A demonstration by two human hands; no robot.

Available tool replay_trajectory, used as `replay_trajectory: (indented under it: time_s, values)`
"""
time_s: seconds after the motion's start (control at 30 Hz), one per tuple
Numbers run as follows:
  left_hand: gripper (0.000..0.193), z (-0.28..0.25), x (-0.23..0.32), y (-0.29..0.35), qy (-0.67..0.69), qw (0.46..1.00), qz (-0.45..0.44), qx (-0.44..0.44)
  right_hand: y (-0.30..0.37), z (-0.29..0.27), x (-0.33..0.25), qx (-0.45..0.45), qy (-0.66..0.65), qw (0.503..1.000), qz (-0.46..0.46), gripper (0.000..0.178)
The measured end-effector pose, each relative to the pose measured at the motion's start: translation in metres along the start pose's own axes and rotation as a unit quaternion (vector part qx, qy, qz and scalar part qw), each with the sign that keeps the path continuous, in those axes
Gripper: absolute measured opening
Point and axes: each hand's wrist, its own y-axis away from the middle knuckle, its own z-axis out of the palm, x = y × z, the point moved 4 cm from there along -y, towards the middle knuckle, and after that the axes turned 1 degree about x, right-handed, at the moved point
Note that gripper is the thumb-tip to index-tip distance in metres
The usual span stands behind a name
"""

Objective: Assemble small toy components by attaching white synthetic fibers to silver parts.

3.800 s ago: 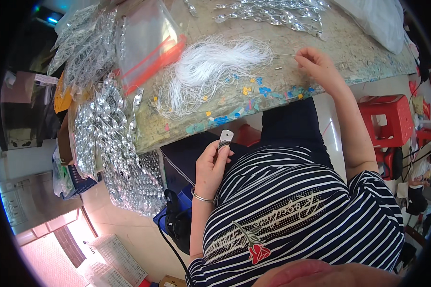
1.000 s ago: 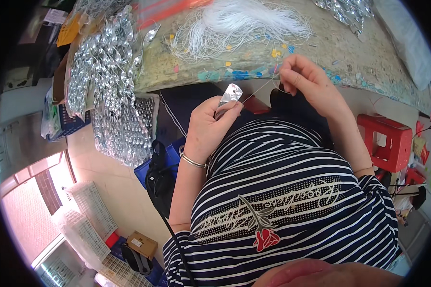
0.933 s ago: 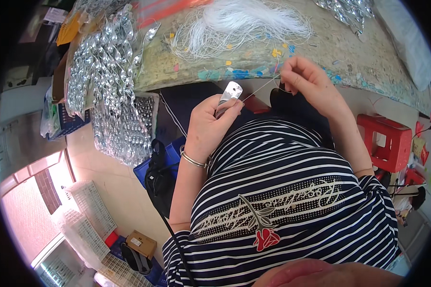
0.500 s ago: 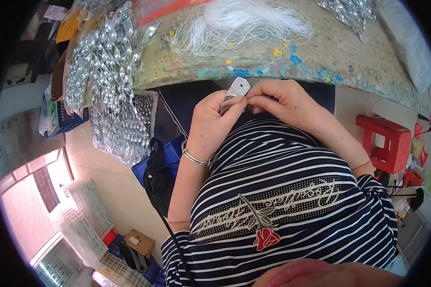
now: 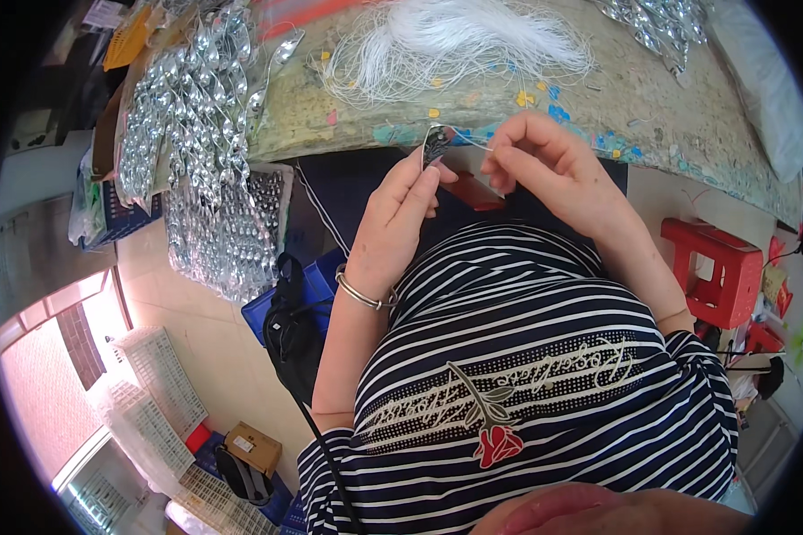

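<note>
Step in hand, judged from posture: thin white thread (image 5: 471,140) being worked at the upper end of a small, flat, shiny silver-and-dark strip (image 5: 434,145). Strip is held up just off the near edge of the worn, paint-flecked grey-brown tabletop (image 5: 616,102), above the lap. L hand (image 5: 400,207): closed, strip's lower part pinched betw. thumb & fingers. R hand (image 5: 549,169): thumb & forefinger brought together, thread apparently gripped at tips; other fingers loosely curled. Hands apart, short run of thread spanning the gap. Whether thread is passed thru strip or only laid against it: can't be told at this res.

On tabletop, beyond hands: loose, tangled hank of white thread (image 5: 459,40). To the L, hanging over the edge: bunch of twisted, mirror-silver spiral strips (image 5: 201,116); more silver spirals (image 5: 656,31) at upper R.

Next move, as judged: strip to be kept steady in L hand, thread to be drawn w/ light, even tension; slack & snags at strip's edge to be avoided.
</note>
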Motion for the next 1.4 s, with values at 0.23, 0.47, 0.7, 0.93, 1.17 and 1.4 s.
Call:
replay_trajectory:
  time_s: [0.23,0.47,0.7,0.93,1.17,1.4]
  values:
    - [0.038,0.003,0.003,0.002,0.044,0.999,0.002,0.013,-0.004,0.004,0.008,-0.01,0.016,0.999,0.027,0.008]
    - [0.039,0.005,0.003,0.003,0.053,0.998,0.007,0.016,-0.007,0.002,0.014,-0.009,0.022,0.999,0.027,0.008]
    - [0.04,0.007,0.003,0.003,0.067,0.998,0.005,0.021,-0.007,0.003,0.016,-0.006,0.022,0.999,0.031,0.008]
    - [0.044,0.011,0.0,0.004,0.064,0.998,-0.004,0.003,-0.008,0.006,0.014,-0.006,0.039,0.999,0.02,0.01]
    - [0.047,0.013,-0.001,0.006,0.045,0.999,0.006,-0.002,-0.008,0.006,0.015,0.002,0.096,0.995,0.003,0.01]
    - [0.042,0.012,0.002,0.008,-0.102,0.992,0.074,-0.008,-0.007,0.007,0.0,0.054,0.195,0.973,-0.109,0.013]
